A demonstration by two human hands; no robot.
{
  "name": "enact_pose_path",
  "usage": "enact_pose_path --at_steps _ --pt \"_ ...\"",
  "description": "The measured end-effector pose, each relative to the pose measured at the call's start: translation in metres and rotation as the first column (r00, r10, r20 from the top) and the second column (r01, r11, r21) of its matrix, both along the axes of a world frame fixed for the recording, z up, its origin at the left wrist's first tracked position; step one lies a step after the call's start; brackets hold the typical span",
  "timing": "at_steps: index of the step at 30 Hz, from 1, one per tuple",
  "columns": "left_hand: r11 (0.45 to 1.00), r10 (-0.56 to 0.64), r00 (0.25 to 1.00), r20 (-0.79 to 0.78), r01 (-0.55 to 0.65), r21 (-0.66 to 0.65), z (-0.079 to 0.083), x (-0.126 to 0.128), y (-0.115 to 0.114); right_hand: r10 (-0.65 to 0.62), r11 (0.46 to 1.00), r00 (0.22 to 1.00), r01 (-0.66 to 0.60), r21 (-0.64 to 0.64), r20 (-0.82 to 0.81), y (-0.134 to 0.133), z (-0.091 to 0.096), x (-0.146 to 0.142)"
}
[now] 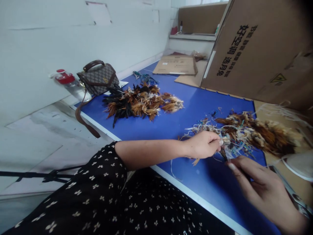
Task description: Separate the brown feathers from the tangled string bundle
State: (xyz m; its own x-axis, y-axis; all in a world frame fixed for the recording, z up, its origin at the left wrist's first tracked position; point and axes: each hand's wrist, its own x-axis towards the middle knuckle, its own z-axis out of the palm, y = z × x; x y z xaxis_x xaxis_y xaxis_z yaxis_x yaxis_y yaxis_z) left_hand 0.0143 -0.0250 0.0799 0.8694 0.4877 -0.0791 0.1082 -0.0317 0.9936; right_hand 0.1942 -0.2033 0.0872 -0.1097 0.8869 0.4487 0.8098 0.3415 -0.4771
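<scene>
My left hand [204, 144] pinches a small feather [223, 152] between thumb and forefinger. Close by on its right, my right hand [262, 184] has thumb and forefinger pressed together at the feather's lower, dark end, where white thread hangs. Just past both hands lies a loose heap of thread scraps [238, 138], white and blue-green. Brown and cream feathers [271, 132] are piled behind it. Across the blue table, a spread of black, orange-brown and cream feathers [139, 102] lies to the left. My right hand's remaining fingers are curled and partly hidden.
A blue table [190, 112] has a pale front edge. At the left stand a patterned handbag [99, 78] with its strap hanging over the edge and a red-capped bottle [70, 85]. Large cardboard [264, 62] walls the right; flat cardboard [174, 65] lies behind. A white round object [299, 164] sits far right.
</scene>
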Motion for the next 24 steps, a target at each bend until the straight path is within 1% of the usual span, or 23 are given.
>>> enact_pose_path --at_steps 1,2,3,5,7,8,9,10,11,13,14,16,18,19,21,24 --pt "0.995 0.005 1.0 -0.005 -0.005 0.097 0.0 0.005 -0.001 0.028 1.0 0.999 -0.028 -0.004 0.037 -0.001 0.003 0.0" --pt "0.978 -0.01 1.0 -0.005 0.011 0.209 0.001 0.009 -0.002 0.051 0.999 0.996 -0.05 -0.012 0.069 -0.002 0.007 0.0" --pt "0.945 -0.054 0.999 -0.007 0.053 0.323 0.002 0.014 -0.003 0.068 0.998 0.993 -0.067 -0.018 0.094 -0.003 0.011 0.001" --pt "0.847 -0.209 0.977 -0.033 0.198 0.494 0.005 0.022 -0.007 0.076 0.997 0.99 -0.074 -0.023 0.122 -0.004 0.022 0.006" --pt "0.74 -0.406 0.912 -0.059 0.366 0.564 0.01 0.028 -0.012 0.051 0.998 0.994 -0.048 -0.031 0.098 -0.004 0.033 0.015" --pt "0.702 -0.487 0.872 -0.048 0.424 0.572 0.014 0.029 -0.014 0.026 0.999 0.997 -0.023 -0.045 0.068 -0.004 0.038 0.02" --pt "0.683 -0.544 0.839 -0.016 0.454 0.573 0.017 0.03 -0.017 -0.006 0.998 0.999 0.008 -0.07 0.033 -0.004 0.043 0.026" --pt "0.684 -0.576 0.817 0.033 0.46 0.566 0.022 0.03 -0.019 -0.035 0.995 0.999 0.034 -0.098 -0.005 -0.003 0.048 0.033" --pt "0.702 -0.588 0.804 0.087 0.455 0.547 0.026 0.03 -0.02 -0.055 0.99 0.998 0.049 -0.133 -0.04 -0.002 0.053 0.04" --pt "0.77 -0.566 0.804 0.183 0.435 0.468 0.035 0.028 -0.022 -0.073 0.974 0.993 0.051 -0.22 -0.093 0.003 0.064 0.057" --pt "0.805 -0.544 0.81 0.219 0.431 0.408 0.039 0.028 -0.023 -0.08 0.965 0.99 0.048 -0.258 -0.112 0.008 0.07 0.067" --pt "0.88 -0.465 0.838 0.286 0.401 0.254 0.048 0.031 -0.025 -0.123 0.945 0.984 0.076 -0.317 -0.13 0.02 0.083 0.091" --pt "0.938 -0.339 0.865 0.369 0.339 0.066 0.057 0.039 -0.027 -0.204 0.935 0.969 0.151 -0.32 -0.139 0.035 0.097 0.12" --pt "0.95 -0.27 0.868 0.418 0.309 -0.029 0.062 0.045 -0.028 -0.253 0.929 0.956 0.198 -0.312 -0.147 0.042 0.104 0.135" --pt "0.943 -0.141 0.843 0.519 0.273 -0.188 0.073 0.057 -0.028 -0.355 0.905 0.923 0.297 -0.304 -0.153 0.054 0.116 0.164" --pt "0.911 0.013 0.784 0.621 0.246 -0.33 0.09 0.073 -0.025 -0.511 0.841 0.849 0.463 -0.28 -0.132 0.06 0.131 0.201"
